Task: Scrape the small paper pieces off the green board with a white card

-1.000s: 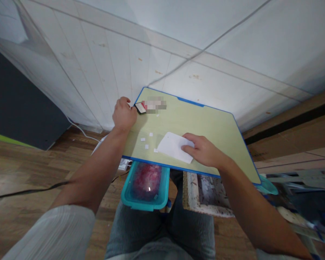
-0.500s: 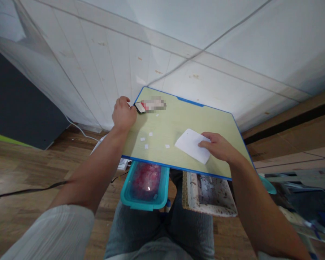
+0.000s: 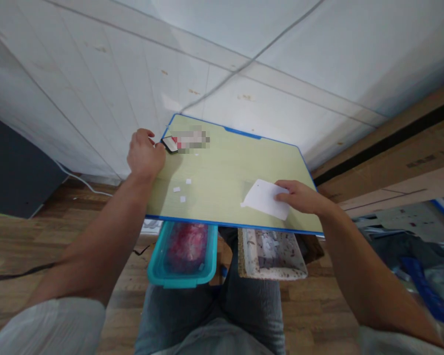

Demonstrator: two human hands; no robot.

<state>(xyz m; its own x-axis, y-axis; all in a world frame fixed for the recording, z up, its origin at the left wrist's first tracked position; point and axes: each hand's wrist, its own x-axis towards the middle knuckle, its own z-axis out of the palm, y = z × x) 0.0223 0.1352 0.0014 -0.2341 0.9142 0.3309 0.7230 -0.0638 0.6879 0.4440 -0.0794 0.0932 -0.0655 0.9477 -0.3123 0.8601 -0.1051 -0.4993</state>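
My right hand (image 3: 299, 196) pinches a white sheet of paper (image 3: 268, 199) by its right side, low over the pale yellow tabletop (image 3: 222, 170). A small white bit (image 3: 243, 204) shows at the sheet's left corner. Three small white paper squares (image 3: 182, 199) lie on the left half of the table. At the table's left edge is my left hand (image 3: 145, 155), fingers loosely bent, thumb and forefinger apart. Its thumb is close to a dark-edged flat object (image 3: 170, 144), perhaps a phone; whether they touch I cannot tell. A blurred patch covers what lies beside that object.
Under the table's front edge, a turquoise tub (image 3: 182, 282) with reddish contents stands left of a lined basket (image 3: 277, 272) holding pale scraps. A white wall (image 3: 222, 59) with a cable rises behind. Cardboard boxes (image 3: 399, 162) stand at the right.
My right hand has drawn the sheet rightward over the table. A white square left of the sheet is gone from its spot; a bit now shows at the sheet's corner. The view has shifted right.
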